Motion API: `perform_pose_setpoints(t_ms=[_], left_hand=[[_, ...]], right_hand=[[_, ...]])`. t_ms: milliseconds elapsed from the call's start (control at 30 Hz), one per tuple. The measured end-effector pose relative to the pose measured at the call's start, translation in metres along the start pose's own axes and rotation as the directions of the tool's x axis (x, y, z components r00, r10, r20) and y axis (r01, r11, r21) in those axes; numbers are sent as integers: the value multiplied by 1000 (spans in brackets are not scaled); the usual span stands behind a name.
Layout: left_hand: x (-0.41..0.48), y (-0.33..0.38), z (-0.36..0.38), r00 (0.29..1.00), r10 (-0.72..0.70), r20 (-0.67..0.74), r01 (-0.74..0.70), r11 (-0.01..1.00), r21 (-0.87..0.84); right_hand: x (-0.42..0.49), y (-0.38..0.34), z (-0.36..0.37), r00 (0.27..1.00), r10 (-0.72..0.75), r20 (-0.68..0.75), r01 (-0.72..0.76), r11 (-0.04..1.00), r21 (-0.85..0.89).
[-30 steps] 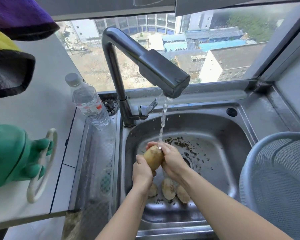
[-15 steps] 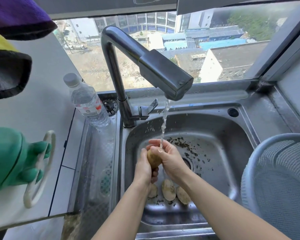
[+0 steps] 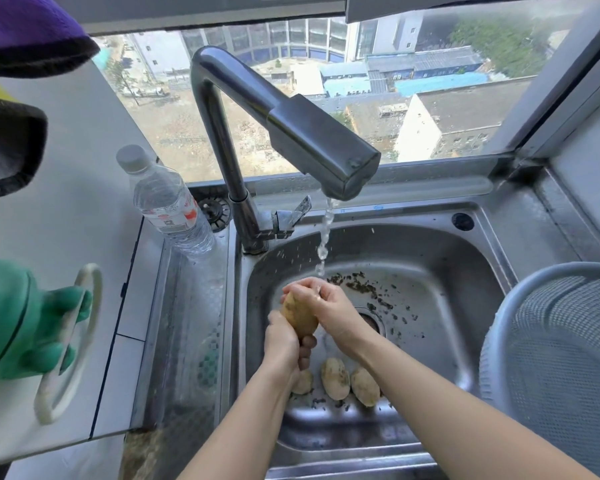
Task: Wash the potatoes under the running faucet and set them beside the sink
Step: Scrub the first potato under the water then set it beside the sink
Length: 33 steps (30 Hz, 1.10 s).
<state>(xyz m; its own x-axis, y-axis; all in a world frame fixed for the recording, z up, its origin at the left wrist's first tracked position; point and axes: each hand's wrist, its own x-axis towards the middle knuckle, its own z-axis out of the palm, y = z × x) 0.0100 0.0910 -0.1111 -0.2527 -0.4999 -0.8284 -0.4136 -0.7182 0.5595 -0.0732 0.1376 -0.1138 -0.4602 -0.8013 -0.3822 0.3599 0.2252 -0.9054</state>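
Stainless sink (image 3: 413, 216), basin wet. One potato (image 3: 298, 315) is held tilted over the basin centre, below the water stream (image 3: 324, 237) from the faucet (image 3: 312, 143). The left hand (image 3: 283, 344) is curled round its lower end and the right hand (image 3: 329, 306) is wrapped over its top and right side, so only the near-left face shows. The stream lands on the right hand's knuckles; where it meets the potato is hidden. Three unwashed potatoes (image 3: 335, 377) lie in a row on the basin floor near the front wall, the leftmost half hidden behind the left wrist. The drain (image 3: 373, 322) is partly covered by the right wrist. Dark debris (image 3: 357, 285) is scattered behind and right of the hands, probably soil, too small to tell. On the right, a grey mesh colander (image 3: 551, 341) overlaps the sink's right rim and is cut off by the frame edge; its inside is not readable. On the left, a clear bottle (image 3: 168, 202) stands just beside the faucet base, with a black strainer plug (image 3: 215, 211) partly hidden behind it. A green object (image 3: 14, 323) with a white ring (image 3: 70, 341) is cropped at the left edge; can't identify it. A purple cloth (image 3: 25, 29) and a dark-edged cloth (image 3: 7, 150) hang in at top left, both cut off.
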Motion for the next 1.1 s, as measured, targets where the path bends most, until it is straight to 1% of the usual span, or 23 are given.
perform_pose_setpoints(t_ms=[33,100,133,167,233,267,300,333,367,433,500,533,600,667,733,767,833,900,933,967,1000,1033,1100], left_hand=[[0,-2,2,999,36,19,-36,999,24],[-7,-3,9,987,153,44,-156,984,83],[-10,-2,11,980,192,49,-196,976,90],[-11,-1,11,979,198,46,-201,975,91],[-9,4,7,984,177,3,-176,979,99],[-7,5,5,987,159,-23,-156,983,99],[-2,3,2,988,147,-40,-141,983,115],[-4,2,2,989,139,-46,-131,981,145],[-4,-1,3,988,150,-26,-143,972,185],[-11,-5,9,981,189,48,-194,958,209],[-15,-8,14,956,281,85,-293,927,232],[-16,-7,15,944,318,86,-329,912,244],[-12,-4,10,944,327,49,-329,917,226],[-6,0,2,971,238,-4,-233,956,178],[-3,0,-3,990,141,7,-141,981,134],[-6,1,-3,994,104,26,-106,986,126],[-12,-1,-1,993,90,82,-102,983,151],[-16,-4,3,975,165,147,-193,960,204],[-17,-5,5,964,207,165,-241,943,227],[-14,-8,6,952,258,166,-294,922,254],[-12,-8,6,940,300,160,-334,903,269],[-9,-8,4,936,326,130,-350,896,274],[-2,-6,0,951,307,25,-303,917,261]], right_hand=[[4,-2,3,996,7,-84,-8,1000,-17],[10,-6,5,962,54,-268,-48,998,30],[11,-6,4,952,56,-302,-48,998,35],[11,-4,3,958,43,-284,-37,999,25],[4,1,-1,993,-5,-121,8,1000,25],[1,3,-2,998,-17,-55,18,1000,24],[0,6,-2,999,-26,-28,27,999,45],[1,9,-2,997,-29,-68,33,998,59],[3,7,0,988,-19,-152,34,995,92],[10,7,4,939,65,-337,-18,990,141],[13,7,5,903,150,-403,-81,980,182],[11,7,5,905,160,-394,-85,976,202],[8,11,0,950,123,-287,-46,964,263],[1,13,-5,993,44,-112,-10,958,286],[-2,17,-7,1000,18,20,-22,965,260],[-3,16,-6,999,22,25,-27,972,232],[-2,8,0,993,54,-101,-33,979,203],[3,2,6,947,160,-279,-92,966,241],[5,-1,7,911,218,-351,-117,951,287],[7,-2,7,883,258,-393,-125,935,333],[7,-3,6,876,269,-400,-128,929,346],[4,-3,6,896,247,-369,-128,940,318],[-3,3,3,969,120,-216,-97,989,114]])
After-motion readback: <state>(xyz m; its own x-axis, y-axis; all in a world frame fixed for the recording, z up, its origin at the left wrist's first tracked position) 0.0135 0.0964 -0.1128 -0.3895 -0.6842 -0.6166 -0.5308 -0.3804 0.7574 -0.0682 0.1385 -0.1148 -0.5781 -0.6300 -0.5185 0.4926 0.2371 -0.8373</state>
